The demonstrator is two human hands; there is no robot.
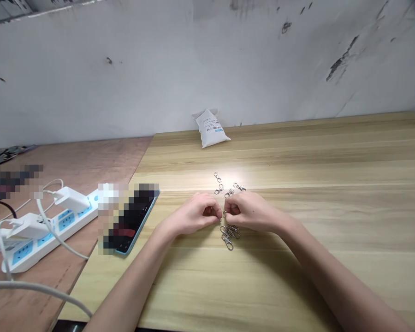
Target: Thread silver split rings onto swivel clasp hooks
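Note:
My left hand (pixel 198 213) and my right hand (pixel 251 211) face each other just above the wooden tabletop, fingertips almost meeting. Thumb and forefinger of the left are pinched on a small metal ring (pixel 220 220). The right hand pinches a small metal piece (pixel 224 212), mostly covered by its fingers. Close below the hands lies a small pile of silver lobster clasps (pixel 230 233) with rings. Beyond the fingers, several more lie apart, among them one clasp (pixel 217 177) farthest back and another clasp (pixel 240 186) near the right knuckles.
A white labelled packet (pixel 212 129) leans at the wall. Left of my left forearm lies a phone (pixel 134 223), partly pixelated. A white power strip (pixel 60 228) with plugged-in chargers and cables rests on the browner table (pixel 117 154) at the left.

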